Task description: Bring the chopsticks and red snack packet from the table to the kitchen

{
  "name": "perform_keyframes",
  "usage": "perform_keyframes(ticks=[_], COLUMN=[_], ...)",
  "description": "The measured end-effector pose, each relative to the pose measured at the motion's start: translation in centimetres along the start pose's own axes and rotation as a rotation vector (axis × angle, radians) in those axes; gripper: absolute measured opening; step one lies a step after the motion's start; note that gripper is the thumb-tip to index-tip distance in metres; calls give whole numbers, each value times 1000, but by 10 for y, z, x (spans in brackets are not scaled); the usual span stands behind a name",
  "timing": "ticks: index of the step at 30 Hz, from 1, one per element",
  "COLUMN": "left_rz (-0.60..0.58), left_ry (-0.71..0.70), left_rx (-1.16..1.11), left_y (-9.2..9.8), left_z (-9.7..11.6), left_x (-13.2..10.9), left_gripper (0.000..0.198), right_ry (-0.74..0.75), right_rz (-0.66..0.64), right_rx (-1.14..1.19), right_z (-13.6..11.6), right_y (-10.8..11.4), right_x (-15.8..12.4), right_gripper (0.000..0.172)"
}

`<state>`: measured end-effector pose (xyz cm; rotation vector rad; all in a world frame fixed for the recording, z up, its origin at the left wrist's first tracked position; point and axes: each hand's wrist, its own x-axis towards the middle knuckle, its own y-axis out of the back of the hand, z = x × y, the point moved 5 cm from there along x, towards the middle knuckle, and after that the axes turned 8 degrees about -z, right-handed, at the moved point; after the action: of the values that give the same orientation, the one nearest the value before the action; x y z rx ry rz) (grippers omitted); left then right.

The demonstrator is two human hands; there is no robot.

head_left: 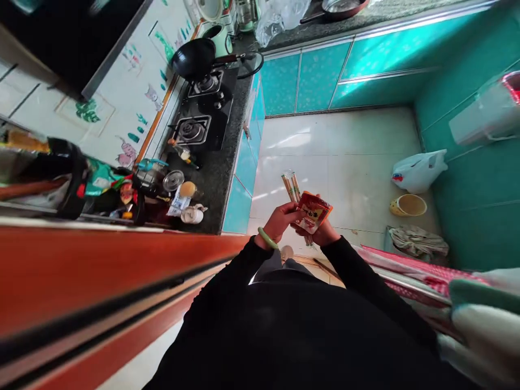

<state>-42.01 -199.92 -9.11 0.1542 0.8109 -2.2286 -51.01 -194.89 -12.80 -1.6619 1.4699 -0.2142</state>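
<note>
now left hand and right hand both grip one red packet; several chopsticks alongside.

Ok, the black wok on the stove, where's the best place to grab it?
Probably by its long handle, which sticks out from the black wok over the counter toward the turquoise cabinets. Come from that open floor side, not across the gas burners. Both hands are now full with a red packet and chopsticks.

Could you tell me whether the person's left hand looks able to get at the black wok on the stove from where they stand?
Probably not as things stand: the left hand is closed on a red packet, and the black wok sits at the stove's far end.
</note>
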Motion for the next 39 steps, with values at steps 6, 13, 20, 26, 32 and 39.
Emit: perform_keyframes(ticks=[6,13,20,26,32,39], left_rz=[16,-138,-355,-403,-373,-344], left_ry=[75,-2,65,97,93,212], left_rx=[96,269,385,426,459,433], left_y=[8,-29,-127,-212,-278,-346], left_z=[48,106,93,76,79,84], left_x=[117,279,419,529,638,774], left_gripper=[48,27,17,17,18,11], right_ry=[209,644,881,909,875,873], right_rz=[47,534,999,1039,1020,1110], right_rx=[150,173,-21,75,132,311], right_z=[-85,-201,-306,-398,-493,-593], right_y=[28,90,191,295,385,510], right_x=[73,89,39,13,7,1], right_gripper=[55,78,53,51,53,49])
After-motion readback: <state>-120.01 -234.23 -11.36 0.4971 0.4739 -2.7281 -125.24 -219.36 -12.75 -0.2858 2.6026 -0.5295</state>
